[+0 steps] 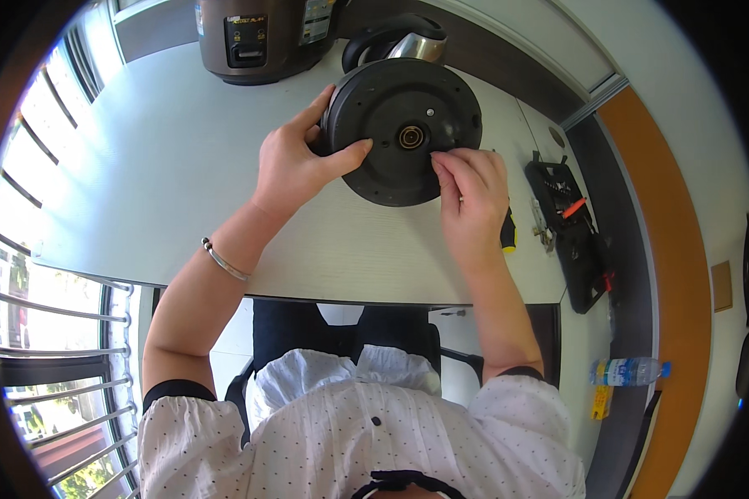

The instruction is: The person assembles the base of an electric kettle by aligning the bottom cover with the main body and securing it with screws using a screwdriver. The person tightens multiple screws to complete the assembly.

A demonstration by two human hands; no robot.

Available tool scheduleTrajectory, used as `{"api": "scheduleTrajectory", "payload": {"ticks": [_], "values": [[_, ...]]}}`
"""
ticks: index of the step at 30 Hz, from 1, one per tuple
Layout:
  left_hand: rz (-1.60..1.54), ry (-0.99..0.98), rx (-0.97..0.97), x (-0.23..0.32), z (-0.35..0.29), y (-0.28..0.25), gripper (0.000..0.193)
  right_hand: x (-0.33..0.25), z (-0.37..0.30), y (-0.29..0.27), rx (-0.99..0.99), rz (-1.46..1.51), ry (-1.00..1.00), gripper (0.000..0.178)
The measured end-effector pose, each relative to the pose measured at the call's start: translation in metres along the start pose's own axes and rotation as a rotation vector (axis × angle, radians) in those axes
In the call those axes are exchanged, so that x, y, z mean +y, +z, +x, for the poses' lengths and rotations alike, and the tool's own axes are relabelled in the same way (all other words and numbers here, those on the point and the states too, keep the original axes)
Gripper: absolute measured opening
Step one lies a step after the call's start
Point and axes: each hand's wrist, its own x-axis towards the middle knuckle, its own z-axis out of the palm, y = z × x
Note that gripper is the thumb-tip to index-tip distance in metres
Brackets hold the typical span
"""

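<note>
An electric kettle (pixel 370 179) lies tipped over on the table, its round black underside facing me. A ringed, brass-coloured connector (pixel 411 137) sits in the middle of that underside, with a small shiny screw (pixel 430 112) above and to its right. My left hand (pixel 304 158) grips the kettle's left edge, thumb pressed on the underside and fingers round the side. On the lower right of the underside, my right hand (pixel 474 183) is closed in a pinch; whatever is between its fingertips is hidden. A yellow-and-black tool handle (pixel 508 233) shows partly behind my right wrist.
A brown electric cooker (pixel 266 50) stands at the back left of the white table (pixel 141 166). On the right lies an open black tool case (pixel 562 187) with an orange-red piece, small metal parts (pixel 543 229) beside it. A plastic bottle (pixel 632 372) is at the lower right.
</note>
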Motion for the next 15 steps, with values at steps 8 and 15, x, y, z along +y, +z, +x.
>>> {"api": "scheduleTrajectory", "payload": {"ticks": [8,15], "values": [[0.035,0.01,0.006,0.0001,-0.0006,0.0,0.086,-0.0016,-0.002,0.0026,-0.009,0.016,0.079,0.015],[0.048,0.014,0.005,0.0004,0.0006,-0.0006,0.087,0.003,-0.0038,0.0054,0.019,0.01,0.044,0.016]]}}
